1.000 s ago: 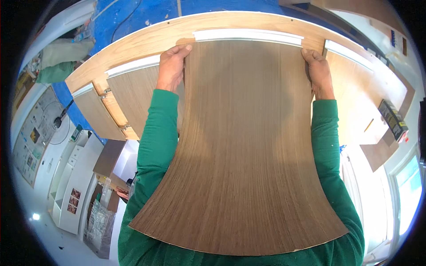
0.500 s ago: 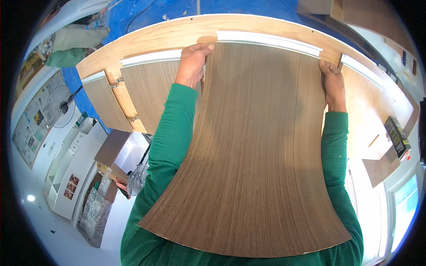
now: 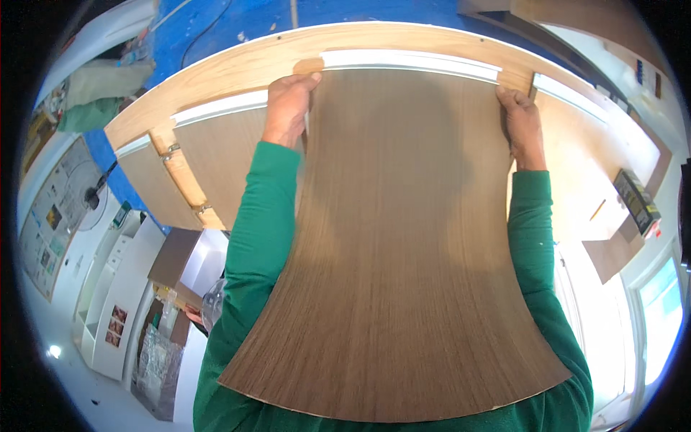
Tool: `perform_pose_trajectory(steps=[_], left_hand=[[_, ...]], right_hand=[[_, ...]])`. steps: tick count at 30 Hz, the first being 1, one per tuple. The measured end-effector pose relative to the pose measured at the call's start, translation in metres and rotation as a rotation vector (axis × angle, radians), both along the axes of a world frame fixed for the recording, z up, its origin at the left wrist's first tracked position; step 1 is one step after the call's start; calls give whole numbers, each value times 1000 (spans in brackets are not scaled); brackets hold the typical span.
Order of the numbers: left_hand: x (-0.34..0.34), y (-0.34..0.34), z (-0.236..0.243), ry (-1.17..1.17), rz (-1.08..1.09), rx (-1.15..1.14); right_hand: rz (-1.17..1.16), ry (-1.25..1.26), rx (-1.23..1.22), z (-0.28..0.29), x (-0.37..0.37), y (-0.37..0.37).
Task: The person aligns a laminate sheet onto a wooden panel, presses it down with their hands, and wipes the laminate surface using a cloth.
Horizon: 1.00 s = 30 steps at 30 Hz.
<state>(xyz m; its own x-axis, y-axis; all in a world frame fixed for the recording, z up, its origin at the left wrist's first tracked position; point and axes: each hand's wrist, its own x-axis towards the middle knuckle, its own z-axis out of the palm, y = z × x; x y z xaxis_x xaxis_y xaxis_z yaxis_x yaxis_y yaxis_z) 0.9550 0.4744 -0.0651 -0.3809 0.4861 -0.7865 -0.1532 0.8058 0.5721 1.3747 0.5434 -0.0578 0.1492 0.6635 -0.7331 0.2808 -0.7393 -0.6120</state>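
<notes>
A large walnut-grained panel (image 3: 403, 259) fills the middle, its far edge against a white strip (image 3: 410, 61) at the long pale plywood board (image 3: 245, 57). My left hand (image 3: 288, 108) grips the panel's far left corner, thumb on top. My right hand (image 3: 522, 122) is closed on the far right corner, just below the strip's end. The panel's near end lies over my green-sleeved forearms. Left of it, two smaller wood-grain panels (image 3: 216, 158) with white strips lie on the board, with metal hinges (image 3: 173, 150) between them.
A blue covering (image 3: 216, 21) lies beyond the board. A pale panel (image 3: 576, 165) with a dark box (image 3: 635, 198) is at the right. Open brown-and-white cabinets (image 3: 176, 255), white shelving (image 3: 119, 288) and wrapped items (image 3: 155, 367) stand at the left.
The view swung rightward in the frame half a second ago and has swung back now. Both my hands keep their grip on the panel, which has barely moved against the board.
</notes>
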Motion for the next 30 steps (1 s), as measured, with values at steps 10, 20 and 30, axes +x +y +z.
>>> perform_pose_trajectory(steps=[10,20,30], left_hand=[[-5,2,-3,-32,3,-16],[-4,7,-1,142,-197,-25],[-1,8,3,418,-768,272]], right_hand=[[227,-334,-47,39,-29,20],[443,-582,29,14,-10,21],[207,-275,-23,26,-14,21]])
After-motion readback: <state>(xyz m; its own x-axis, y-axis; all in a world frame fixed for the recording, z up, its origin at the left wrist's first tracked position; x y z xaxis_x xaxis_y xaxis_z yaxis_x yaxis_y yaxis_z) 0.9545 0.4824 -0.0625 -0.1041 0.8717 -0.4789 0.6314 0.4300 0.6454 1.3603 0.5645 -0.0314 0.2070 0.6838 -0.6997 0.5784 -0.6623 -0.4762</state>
